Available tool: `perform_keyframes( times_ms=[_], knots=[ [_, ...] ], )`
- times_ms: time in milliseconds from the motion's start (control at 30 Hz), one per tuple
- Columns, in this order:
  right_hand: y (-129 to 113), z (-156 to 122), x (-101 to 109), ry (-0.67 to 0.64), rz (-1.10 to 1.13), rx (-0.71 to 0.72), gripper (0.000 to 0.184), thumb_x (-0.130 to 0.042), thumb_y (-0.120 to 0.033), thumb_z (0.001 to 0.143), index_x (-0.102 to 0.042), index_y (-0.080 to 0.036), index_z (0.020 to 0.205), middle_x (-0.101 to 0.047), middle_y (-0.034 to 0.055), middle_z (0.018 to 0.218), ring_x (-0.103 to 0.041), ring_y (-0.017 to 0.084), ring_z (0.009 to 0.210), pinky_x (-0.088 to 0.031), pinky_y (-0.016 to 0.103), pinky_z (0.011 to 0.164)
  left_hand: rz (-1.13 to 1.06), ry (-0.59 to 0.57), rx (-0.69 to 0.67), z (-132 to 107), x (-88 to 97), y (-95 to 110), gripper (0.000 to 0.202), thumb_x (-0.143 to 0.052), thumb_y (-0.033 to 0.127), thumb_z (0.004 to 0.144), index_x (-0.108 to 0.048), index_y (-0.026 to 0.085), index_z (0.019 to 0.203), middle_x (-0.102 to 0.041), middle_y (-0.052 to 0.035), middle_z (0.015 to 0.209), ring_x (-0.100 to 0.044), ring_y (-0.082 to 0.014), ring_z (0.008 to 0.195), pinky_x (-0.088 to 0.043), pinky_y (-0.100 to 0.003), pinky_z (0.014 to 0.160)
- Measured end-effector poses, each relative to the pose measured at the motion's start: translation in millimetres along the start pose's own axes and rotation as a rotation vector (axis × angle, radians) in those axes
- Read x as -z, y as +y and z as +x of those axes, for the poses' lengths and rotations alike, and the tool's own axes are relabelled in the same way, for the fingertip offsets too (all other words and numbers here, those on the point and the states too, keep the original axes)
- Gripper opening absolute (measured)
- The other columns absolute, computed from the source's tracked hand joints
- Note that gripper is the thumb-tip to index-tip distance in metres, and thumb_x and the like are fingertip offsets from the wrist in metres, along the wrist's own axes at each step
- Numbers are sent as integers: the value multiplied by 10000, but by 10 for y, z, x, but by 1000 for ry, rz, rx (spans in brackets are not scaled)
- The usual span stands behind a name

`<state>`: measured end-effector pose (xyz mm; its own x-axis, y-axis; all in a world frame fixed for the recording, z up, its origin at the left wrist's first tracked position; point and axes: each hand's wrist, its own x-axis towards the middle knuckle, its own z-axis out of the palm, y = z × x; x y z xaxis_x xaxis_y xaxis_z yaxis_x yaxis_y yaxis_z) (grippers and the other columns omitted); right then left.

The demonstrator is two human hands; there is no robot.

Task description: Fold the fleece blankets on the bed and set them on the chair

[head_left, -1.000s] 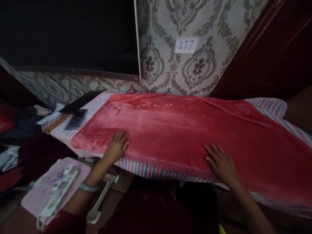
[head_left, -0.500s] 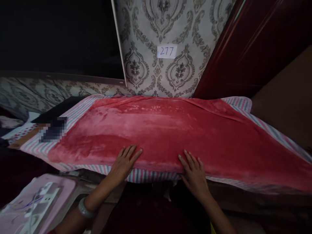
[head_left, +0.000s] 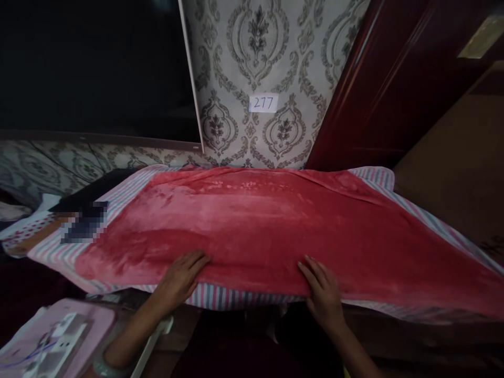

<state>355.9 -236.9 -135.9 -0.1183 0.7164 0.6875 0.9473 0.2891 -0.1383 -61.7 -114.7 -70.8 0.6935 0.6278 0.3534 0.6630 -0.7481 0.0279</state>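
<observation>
Head cam: so the red blanket [head_left: 244, 231] is spread over a striped cloth [head_left: 220, 297], with stripes peeking out along the near side and both ends. Left hand [head_left: 179, 278] is on the blanket's near edge, fingers together and kinda bent; right hand [head_left: 326, 302] is on that same edge, fingers slightly apart. Most of the blanket's beyond both hands, and striped cloth shows between them up front. Honestly can't tell if either one's pinching fabric or just resting. Past the striped cloth's far side, there's a "277" note [head_left: 263, 103] on the wall.
</observation>
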Motion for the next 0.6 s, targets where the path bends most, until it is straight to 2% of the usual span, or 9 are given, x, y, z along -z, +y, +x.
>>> perform_keyframes(
  times_ms=[100,333,467,600],
  knots=[
    [168,-14,97,-10,6,18,904,-414,20,688,-378,-301,1532,-587,73,1383,-548,264,1247,-466,466,1019,34,18,60,-92,84,-192,625,-461,52,720,-660,202,1294,-669,-121,1316,-638,-257,1199,-531,-410,1012],
    [695,23,350,-10,-82,-48,714,-424,-17,671,-580,-223,1337,-667,85,1265,-627,273,1140,-510,448,976,126,111,275,-421,358,-770,636,-422,28,629,-726,205,1159,-730,-92,1213,-696,-241,1106,-571,-368,959],
    [1117,-58,509,-6,-120,-151,647,-451,-71,663,-652,-235,1256,-713,83,1191,-670,295,1085,-539,446,933,165,152,424,-670,576,-1057,614,-430,47,605,-733,232,1106,-759,-62,1146,-712,-251,1071,-568,-375,959],
    [1676,-303,722,-1,-203,-331,587,-507,-161,696,-705,-283,1235,-739,150,1075,-705,344,931,-544,492,786,205,162,550,-843,864,-1215,508,-428,80,658,-727,229,1039,-773,-44,1088,-724,-259,1032,-566,-383,952]
  ],
)
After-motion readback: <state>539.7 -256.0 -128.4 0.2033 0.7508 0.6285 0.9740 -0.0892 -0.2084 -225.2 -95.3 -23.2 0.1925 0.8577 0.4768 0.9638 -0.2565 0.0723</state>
